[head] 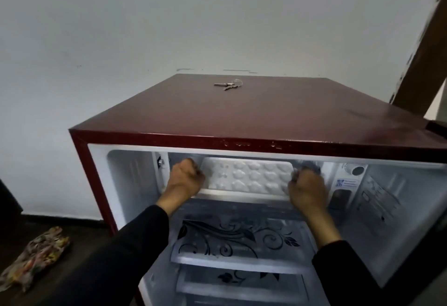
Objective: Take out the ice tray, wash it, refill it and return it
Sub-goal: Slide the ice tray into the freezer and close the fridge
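You grip the ice tray (246, 177) at both ends, left hand (185, 180) and right hand (307, 186) curled; it sits in the freezer, so draw it out level.

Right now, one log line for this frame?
stage: tray at freezer | left hand: grips ice tray left end | right hand: grips right end | fridge: open | keys: on top

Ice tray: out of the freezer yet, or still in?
Still in. The ice tray sits inside the freezer compartment, with the left hand and right hand gripping its ends.
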`<state>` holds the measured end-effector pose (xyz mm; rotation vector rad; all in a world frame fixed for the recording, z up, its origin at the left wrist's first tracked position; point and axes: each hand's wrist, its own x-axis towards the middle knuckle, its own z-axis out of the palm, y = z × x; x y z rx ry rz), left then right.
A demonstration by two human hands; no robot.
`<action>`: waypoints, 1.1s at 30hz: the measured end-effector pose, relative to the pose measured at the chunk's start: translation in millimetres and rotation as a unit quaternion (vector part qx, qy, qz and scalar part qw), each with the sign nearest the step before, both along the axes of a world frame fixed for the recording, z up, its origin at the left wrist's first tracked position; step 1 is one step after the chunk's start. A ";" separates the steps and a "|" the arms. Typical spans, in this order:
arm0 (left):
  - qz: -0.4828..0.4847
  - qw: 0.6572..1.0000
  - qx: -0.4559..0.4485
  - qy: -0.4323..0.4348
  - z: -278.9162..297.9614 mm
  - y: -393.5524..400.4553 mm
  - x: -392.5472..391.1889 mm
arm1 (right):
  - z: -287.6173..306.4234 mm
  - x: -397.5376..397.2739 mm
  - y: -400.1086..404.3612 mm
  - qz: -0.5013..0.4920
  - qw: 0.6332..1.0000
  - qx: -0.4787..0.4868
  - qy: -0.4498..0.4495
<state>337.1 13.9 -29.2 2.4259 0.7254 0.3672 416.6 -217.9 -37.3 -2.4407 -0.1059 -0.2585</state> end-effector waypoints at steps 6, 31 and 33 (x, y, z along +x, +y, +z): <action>0.051 0.999 -0.007 -0.017 -2.6 5.0 40.3 | -7.3 47.1 20.7 -0.033 0.999 0.008 -0.031; -0.037 0.996 0.072 -0.048 0.1 -23.1 1.4 | 6.0 13.5 27.9 0.036 0.996 0.022 -0.078; -0.069 0.993 0.074 -0.059 -1.1 -35.1 -19.8 | 10.0 -14.0 23.9 0.067 0.994 0.033 -0.084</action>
